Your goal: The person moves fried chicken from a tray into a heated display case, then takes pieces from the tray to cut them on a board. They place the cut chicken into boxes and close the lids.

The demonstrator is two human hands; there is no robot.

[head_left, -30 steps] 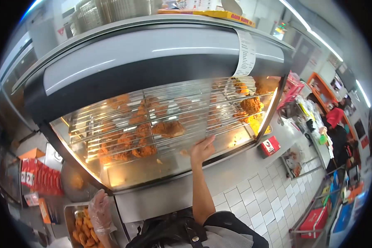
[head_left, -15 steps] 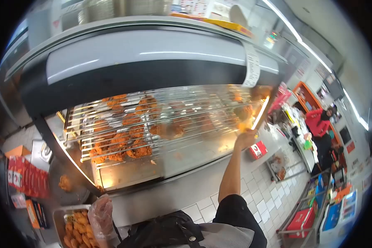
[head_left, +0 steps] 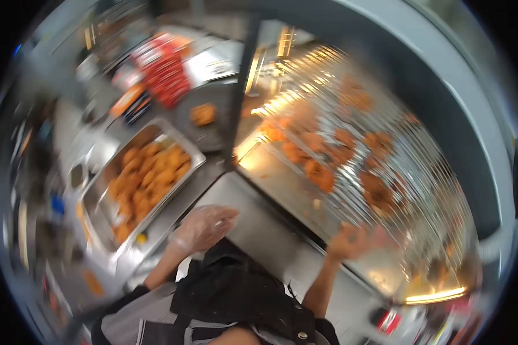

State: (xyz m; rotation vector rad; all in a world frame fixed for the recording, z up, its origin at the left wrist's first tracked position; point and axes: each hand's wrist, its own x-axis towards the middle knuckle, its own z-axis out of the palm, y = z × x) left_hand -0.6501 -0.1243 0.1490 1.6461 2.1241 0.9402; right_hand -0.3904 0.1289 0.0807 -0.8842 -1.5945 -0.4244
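Rectangular metal tray [head_left: 102, 208] at left, heaped with golden-brown fried pieces [head_left: 149, 175], some bare metal showing. Lit display warmer [head_left: 279, 181] at right, near edge blurred; darker orange-brown fried pieces [head_left: 379, 192] scattered on its wire rack [head_left: 354, 202].

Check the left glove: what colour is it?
The glove is colourless and see-through, skin showing beneath; best seen in the head view.

Looking down from my head
Close in, my view faces the metal tray [head_left: 102, 210] and food cabinet [head_left: 443, 109].
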